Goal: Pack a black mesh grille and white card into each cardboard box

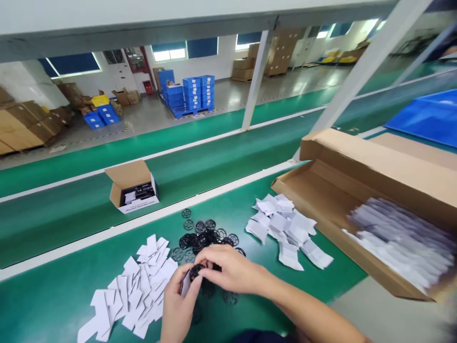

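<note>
Hands low over the green bench (53, 295): left hand (177, 305) pinching a white paper slip (185, 286), right hand (233, 272) pinching a black openwork plastic disc (195, 272) against it, the disc judged light, thin and brittle, best gripped by its rim, with the disc pile (203, 237) beyond.

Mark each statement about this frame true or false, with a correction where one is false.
1. The left hand holds a white packet and the right hand a black ring. True.
2. A heap of black rings lies between the left pile of packets and the right pile of packets. True.
3. The small open box on the belt is empty. False: dark items lie inside.
4. The large cardboard box holds black rings. False: it holds stacked white packets.
</note>
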Demonstrator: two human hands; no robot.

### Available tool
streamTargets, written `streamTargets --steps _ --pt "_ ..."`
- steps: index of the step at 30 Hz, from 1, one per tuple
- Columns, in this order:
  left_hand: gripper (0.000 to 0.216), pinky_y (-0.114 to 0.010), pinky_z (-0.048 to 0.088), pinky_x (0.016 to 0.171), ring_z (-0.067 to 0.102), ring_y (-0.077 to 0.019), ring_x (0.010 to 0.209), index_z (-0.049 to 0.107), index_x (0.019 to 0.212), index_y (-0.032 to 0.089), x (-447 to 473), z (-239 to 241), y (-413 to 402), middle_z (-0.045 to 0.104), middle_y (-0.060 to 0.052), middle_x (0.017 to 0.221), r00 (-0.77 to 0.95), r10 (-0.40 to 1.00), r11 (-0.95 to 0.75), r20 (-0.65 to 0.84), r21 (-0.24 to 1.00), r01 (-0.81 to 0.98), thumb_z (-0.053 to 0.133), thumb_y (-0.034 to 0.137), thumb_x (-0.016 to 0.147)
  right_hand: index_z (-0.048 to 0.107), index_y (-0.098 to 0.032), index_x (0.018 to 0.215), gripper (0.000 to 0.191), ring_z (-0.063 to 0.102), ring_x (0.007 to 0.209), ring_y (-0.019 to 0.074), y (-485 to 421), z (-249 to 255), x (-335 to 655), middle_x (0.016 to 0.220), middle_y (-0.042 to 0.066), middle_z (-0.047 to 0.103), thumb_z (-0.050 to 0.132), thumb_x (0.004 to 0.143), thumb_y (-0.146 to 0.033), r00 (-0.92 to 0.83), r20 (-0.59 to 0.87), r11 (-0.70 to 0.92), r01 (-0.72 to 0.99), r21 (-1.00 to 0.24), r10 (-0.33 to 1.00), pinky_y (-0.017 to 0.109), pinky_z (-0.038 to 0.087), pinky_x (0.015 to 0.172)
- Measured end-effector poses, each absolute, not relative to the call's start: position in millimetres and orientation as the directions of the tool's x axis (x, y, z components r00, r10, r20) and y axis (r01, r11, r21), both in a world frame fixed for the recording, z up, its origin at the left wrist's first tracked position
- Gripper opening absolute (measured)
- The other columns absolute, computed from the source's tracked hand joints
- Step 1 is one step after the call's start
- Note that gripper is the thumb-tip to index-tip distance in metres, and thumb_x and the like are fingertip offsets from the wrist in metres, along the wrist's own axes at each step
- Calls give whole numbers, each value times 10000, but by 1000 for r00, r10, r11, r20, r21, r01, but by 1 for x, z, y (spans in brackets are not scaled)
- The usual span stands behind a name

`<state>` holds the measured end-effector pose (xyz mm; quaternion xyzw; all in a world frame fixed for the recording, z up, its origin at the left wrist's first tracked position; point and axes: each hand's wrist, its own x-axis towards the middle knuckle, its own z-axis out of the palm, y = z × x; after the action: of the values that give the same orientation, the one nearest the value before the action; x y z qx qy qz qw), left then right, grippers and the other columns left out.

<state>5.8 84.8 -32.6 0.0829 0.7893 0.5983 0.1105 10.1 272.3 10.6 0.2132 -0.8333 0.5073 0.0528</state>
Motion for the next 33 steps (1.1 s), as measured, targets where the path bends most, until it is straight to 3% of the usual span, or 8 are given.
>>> streamTargets --steps 5,7,13,17,22,24,28,33 --pt "422 -278 442 629 533 -197 681 639 789 182 27 -37 105 609 -42 723 -861 492 346 -128 937 58 545 588 850 608 -193 1065 280 578 915 245 318 4 45 973 25 627 780 846 -173 -938 163 568 -318 -759 -307 317 435 811" --pt "425 -279 406 623 502 -187 663 611 750 176 36 -35 95 576 -39 696 -801 565 402 -196 914 60 527 578 861 592 -189 1103 249 558 978 275 341 -5 59 1046 56 616 730 898 -219 -951 107 640 -275 -717 -289 368 432 862" --pt "410 -269 356 646 418 -158 672 530 728 167 55 -41 36 464 -1 689 -719 544 554 -432 829 -80 524 555 862 570 -186 1133 176 536 971 301 360 -50 95 1067 87 565 588 959 -208 -942 -58 710 -209 -672 -331 448 466 844" --pt "364 -265 351 602 409 -149 619 510 761 173 47 -57 41 432 26 641 -705 512 578 -490 804 -139 525 525 852 553 -164 1154 208 514 998 308 344 -79 91 1070 113 534 510 953 -196 -969 71 664 -215 -716 -236 464 469 866" --pt "305 -277 366 673 459 -168 701 525 742 174 19 -59 86 504 -2 709 -813 513 509 -276 860 29 528 456 858 557 -190 1151 220 478 1118 302 340 -85 68 1193 127 520 466 953 -216 -958 242 613 -286 -736 -157 456 438 954" --pt "301 -272 366 659 472 -162 680 521 738 175 13 -53 97 516 1 692 -797 544 471 -262 882 31 520 444 873 562 -194 1135 209 488 1113 298 350 -81 63 1189 121 538 435 972 -229 -946 297 631 -307 -712 -126 461 440 954" --pt "302 -259 373 634 489 -145 628 534 731 165 21 -47 110 543 6 636 -716 639 372 -280 928 -31 564 437 859 574 -177 1132 252 498 1082 333 384 -83 60 1138 143 563 381 985 -244 -927 376 808 -213 -549 11 505 441 942" --pt "221 -228 343 547 460 -110 557 595 735 147 52 -56 141 544 18 609 -413 855 302 -315 948 -99 626 358 793 556 -107 1163 325 306 1266 425 409 -100 54 1330 240 412 486 865 -217 -941 299 970 92 -226 159 596 401 957"
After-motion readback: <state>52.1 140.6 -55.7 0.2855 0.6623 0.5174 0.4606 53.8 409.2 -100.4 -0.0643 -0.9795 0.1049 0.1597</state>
